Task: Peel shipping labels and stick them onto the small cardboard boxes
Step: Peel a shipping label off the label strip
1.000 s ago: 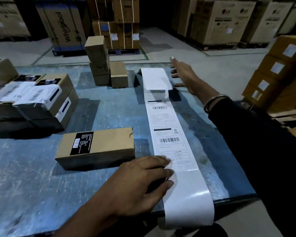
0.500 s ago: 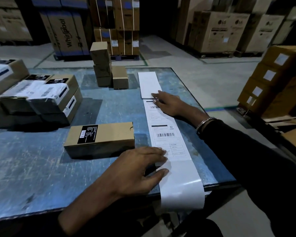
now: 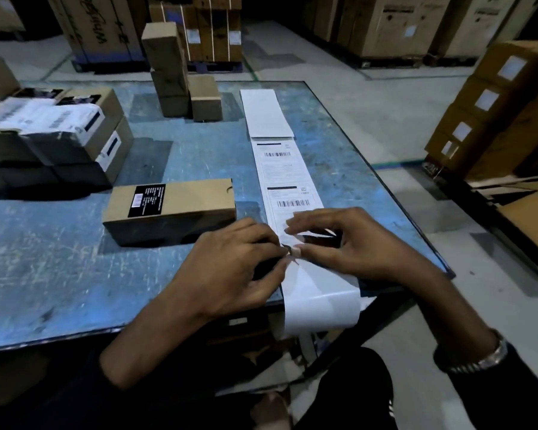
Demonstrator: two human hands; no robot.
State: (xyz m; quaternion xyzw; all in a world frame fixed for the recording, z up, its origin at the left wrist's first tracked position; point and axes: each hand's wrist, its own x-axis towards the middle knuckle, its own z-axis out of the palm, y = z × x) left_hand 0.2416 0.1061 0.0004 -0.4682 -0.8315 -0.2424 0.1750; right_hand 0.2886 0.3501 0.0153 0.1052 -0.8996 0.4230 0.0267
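Label strip (image 3: 288, 181) pinched between both hands

Boxes left, label strip right, on one table (image 3: 75, 274).

Strip (image 3: 288, 169) running from far edge to near edge and hanging over it. Single box (image 3: 171, 209) just left of strip, near both hands (image 3: 230, 271) (image 3: 351, 243) at its near end. Labelled stack (image 3: 53, 135) far left. Plain boxes (image 3: 180, 76) behind, near far edge.
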